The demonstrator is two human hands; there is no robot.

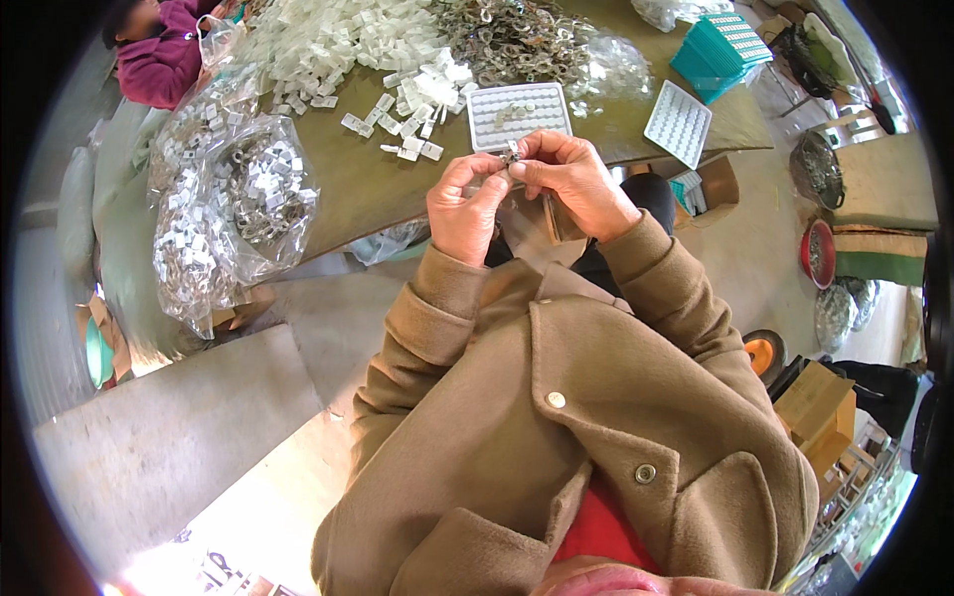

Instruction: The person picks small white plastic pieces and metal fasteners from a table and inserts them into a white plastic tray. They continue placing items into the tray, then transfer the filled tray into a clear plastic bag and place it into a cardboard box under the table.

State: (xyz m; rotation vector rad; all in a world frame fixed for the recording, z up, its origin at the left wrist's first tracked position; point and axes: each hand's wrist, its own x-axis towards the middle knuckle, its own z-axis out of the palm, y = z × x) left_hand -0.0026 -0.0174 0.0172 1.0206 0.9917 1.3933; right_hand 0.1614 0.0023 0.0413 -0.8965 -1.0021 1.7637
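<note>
Before my left hand [467, 214] and right hand [584, 184], a tray [485, 129] lies on the table [388, 189], metal parts [522, 45] heaped behind it, plastic pieces [348, 35] left of those, a filled bag [263, 189] to my left, stacked trays [711, 65] to the right

Small part [512, 152]: partly hidden by our fingers [550, 147], too tiny for us to identify | co-worker [162, 58]: head blurred | metal pile [517, 42]: we lose it past the top edge
</note>
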